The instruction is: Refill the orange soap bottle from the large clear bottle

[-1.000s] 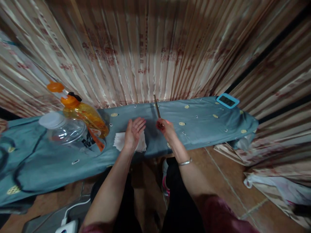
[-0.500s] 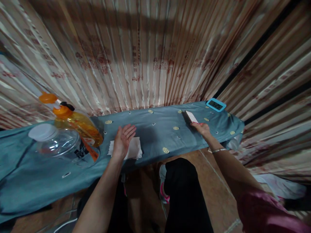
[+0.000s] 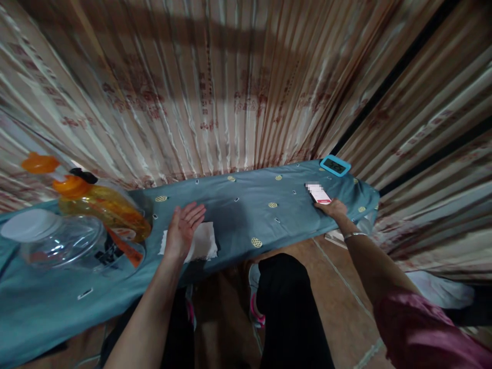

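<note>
My left hand (image 3: 181, 231) lies flat, fingers apart, on a white tissue (image 3: 201, 241) spread on the blue patterned cloth (image 3: 238, 210) that covers a long narrow table. Far to the right, my right hand (image 3: 333, 208) rests at the near end of a phone (image 3: 319, 193) with a lit screen that lies flat on the cloth. Whether the fingers still grip the phone is unclear. A silver bangle circles my right wrist.
An orange-yellow bottle (image 3: 102, 205) and a clear plastic jar with a white lid (image 3: 57, 241) stand at the left. A small blue-framed clock (image 3: 335, 165) lies at the far right end. Striped curtains (image 3: 230, 87) hang close behind. My legs stand on the tiled floor (image 3: 346, 287).
My right hand carried the phone from the middle of the table to the right and laid it flat near the clock. My left hand stayed on the tissue. The view drifted right.
</note>
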Motion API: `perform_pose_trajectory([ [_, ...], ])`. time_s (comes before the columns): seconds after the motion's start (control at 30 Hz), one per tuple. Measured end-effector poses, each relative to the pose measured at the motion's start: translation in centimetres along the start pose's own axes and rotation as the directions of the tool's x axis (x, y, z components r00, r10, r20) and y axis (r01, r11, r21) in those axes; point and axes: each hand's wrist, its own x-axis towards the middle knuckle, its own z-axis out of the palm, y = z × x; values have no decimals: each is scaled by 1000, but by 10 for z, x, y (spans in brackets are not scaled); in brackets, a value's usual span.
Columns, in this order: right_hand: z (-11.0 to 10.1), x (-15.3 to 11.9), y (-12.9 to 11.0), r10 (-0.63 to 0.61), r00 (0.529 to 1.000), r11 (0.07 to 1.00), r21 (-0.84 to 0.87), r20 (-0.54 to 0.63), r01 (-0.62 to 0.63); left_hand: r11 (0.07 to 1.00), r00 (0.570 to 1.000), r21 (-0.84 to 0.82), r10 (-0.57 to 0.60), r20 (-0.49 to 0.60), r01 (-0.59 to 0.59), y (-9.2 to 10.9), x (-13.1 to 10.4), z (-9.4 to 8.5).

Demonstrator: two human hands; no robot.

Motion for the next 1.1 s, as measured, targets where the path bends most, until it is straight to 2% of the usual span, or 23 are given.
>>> perform_pose_trajectory([
  [0.1,-5,7,9,-8,1000,997,-72,21,9,1000,1000,8,3,10,-3,1,0,-2],
  [0.23,-4,11,14,-26,1000,996,-87,13,27,1000,1000,10,1,22,-2,1,1,-4],
  [0.3,-1,8,15,-16,999,998,-66,-40,14,1000,1000,8,-1,16,1,-1,2,-5],
  [0.4,4,-12,11,-26,980,1000,7,-199,28,1000,1000,15,5,1,-5,-5,0,-7],
  [0.5,7,-51,-5,-225,924,955,120,-309,272,997,999,64,49,-18,-48,-10,-6,-6],
  [0.6,12,-111,-26,-450,829,808,245,-331,536,979,988,156,143,-51,-134,-12,-15,-5],
  [0.7,24,-184,-39,-631,748,664,355,-206,658,947,968,235,242,-65,-221,-11,-30,-7],
  [0.77,35,-228,-41,-749,660,587,403,-60,702,918,951,291,299,-71,-267,-9,-48,-12],
  [0.83,46,-260,-42,-818,574,541,407,49,736,876,927,363,368,-76,-318,-6,-70,-21],
  [0.87,50,-269,-42,-823,565,544,377,66,749,850,910,398,407,-82,-344,-5,-83,-26],
  [0.93,55,-278,-43,-812,579,563,353,72,747,791,866,474,488,-106,-388,1,-106,-40],
  [1.0,57,-276,-45,-798,598,583,341,72,737,719,802,567,575,-161,-402,9,-124,-54],
  [1.03,57,-274,-47,-794,604,589,340,73,733,682,760,612,620,-193,-401,13,-131,-60],
  [1.1,58,-271,-50,-790,608,593,344,77,728,596,649,693,722,-241,-406,24,-137,-70],
])
